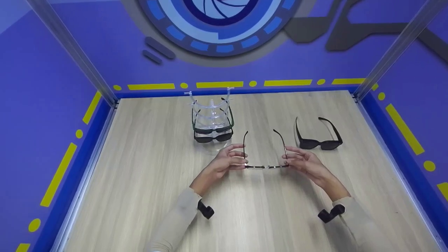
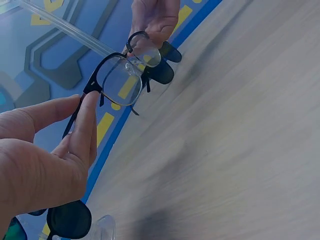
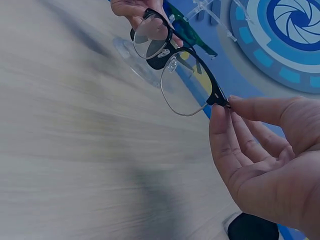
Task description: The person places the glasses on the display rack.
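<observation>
Glasses [image 1: 257, 167] with clear lenses and dark upper rims are held above the table [image 1: 140, 157], near and to the right of the clear stand [image 1: 212, 105], temples unfolded and pointing to the far side. The left hand [image 1: 225, 160] and right hand [image 1: 306, 162] are well apart, each pinching the frame between thumb and fingers by the hinge on its own side. The step in hand seems to be steadying the opened pair from both ends; moving it from here would call for both pinches to travel together, keeping the temples spread and the front level. The stand bears green-framed glasses [image 1: 209, 131] above black sunglasses [image 1: 213, 138], while other dark sunglasses [image 1: 320, 144] sit on the table at the right. No brand or label can be read anywhere: a small pale mark by the hinge is too tiny to make out, and the far wall [image 1: 105, 42] shows only printed shapes.
</observation>
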Motion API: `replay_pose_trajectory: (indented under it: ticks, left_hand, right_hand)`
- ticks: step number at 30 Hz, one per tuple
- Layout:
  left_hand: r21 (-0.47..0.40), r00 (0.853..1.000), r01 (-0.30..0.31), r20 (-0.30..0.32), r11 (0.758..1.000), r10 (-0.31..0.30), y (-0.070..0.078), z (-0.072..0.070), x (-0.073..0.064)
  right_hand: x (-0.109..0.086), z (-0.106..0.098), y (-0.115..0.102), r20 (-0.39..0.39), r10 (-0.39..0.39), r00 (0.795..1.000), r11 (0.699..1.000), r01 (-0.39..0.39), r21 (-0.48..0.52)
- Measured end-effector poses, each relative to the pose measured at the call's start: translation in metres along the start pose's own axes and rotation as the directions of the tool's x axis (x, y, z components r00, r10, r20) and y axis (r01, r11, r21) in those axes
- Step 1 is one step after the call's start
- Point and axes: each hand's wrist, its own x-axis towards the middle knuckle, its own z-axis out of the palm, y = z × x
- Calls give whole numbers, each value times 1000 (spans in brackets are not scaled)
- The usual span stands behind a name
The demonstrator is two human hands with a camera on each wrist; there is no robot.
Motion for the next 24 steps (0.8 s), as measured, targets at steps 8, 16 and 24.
replay_pose_trajectory:
  ticks: [8, 16, 24]
  left_hand:
    - [-2, 1000, -16, -2, 1000, 16, 10, 1, -10]
    - [11, 999, -50, -13, 999, 50, 20, -1, -22]
    - [13, 995, -101, -8, 995, 101, 33, -3, -32]
  right_hand:
    - [0, 5, -8, 23, -64, 998, 997, 63, 41]
    - [1, 14, -19, 16, -64, 998, 997, 63, 47]
    - [3, 24, -29, 22, -74, 997, 993, 71, 98]
